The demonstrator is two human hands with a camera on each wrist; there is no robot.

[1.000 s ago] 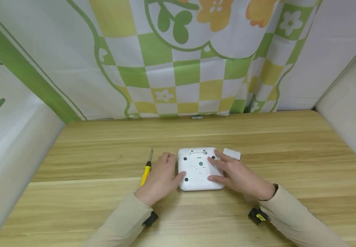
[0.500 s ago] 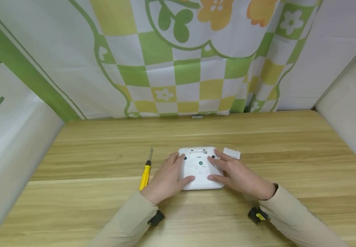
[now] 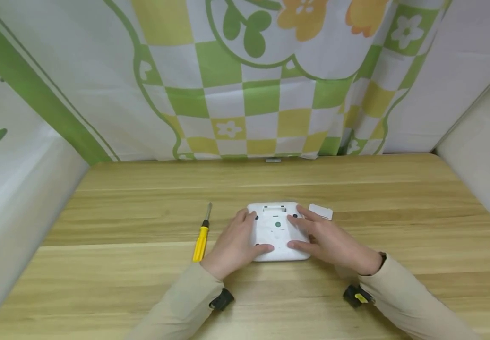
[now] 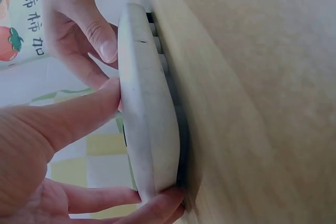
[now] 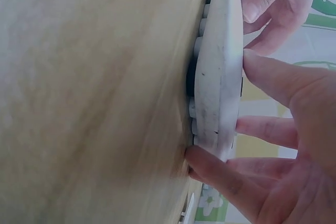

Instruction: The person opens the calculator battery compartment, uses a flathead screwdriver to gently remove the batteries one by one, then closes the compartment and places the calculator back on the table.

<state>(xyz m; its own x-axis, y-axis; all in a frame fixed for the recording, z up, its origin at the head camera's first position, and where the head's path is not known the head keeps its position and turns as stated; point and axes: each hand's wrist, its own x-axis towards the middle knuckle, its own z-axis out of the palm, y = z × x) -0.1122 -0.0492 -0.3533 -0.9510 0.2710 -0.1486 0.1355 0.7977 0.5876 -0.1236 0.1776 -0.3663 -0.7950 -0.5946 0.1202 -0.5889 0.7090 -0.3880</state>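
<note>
A white calculator (image 3: 279, 238) lies face down on the wooden table, its open battery compartment (image 3: 274, 208) at the far end. Grey keys (image 4: 157, 44) show under its near edge in both wrist views. My left hand (image 3: 235, 244) holds the left side, thumb on the back and fingers at the edge. On the opposite side my right hand (image 3: 334, 242) grips it, with the thumb and a finger on the back and other fingertips round the edge, as the right wrist view shows. The faces of the keys are hidden.
A yellow screwdriver (image 3: 201, 242) lies left of my left hand, tip pointing away. Beyond my right hand's fingers lies a small white battery cover (image 3: 320, 211). A checked curtain (image 3: 262, 99) hangs at the table's far edge, with a small grey object (image 3: 273, 160) below it.
My left hand has moved right from the calculator's left edge, its thumb and fingers now further over the back. My right hand has kept its hold. The calculator has barely shifted.
</note>
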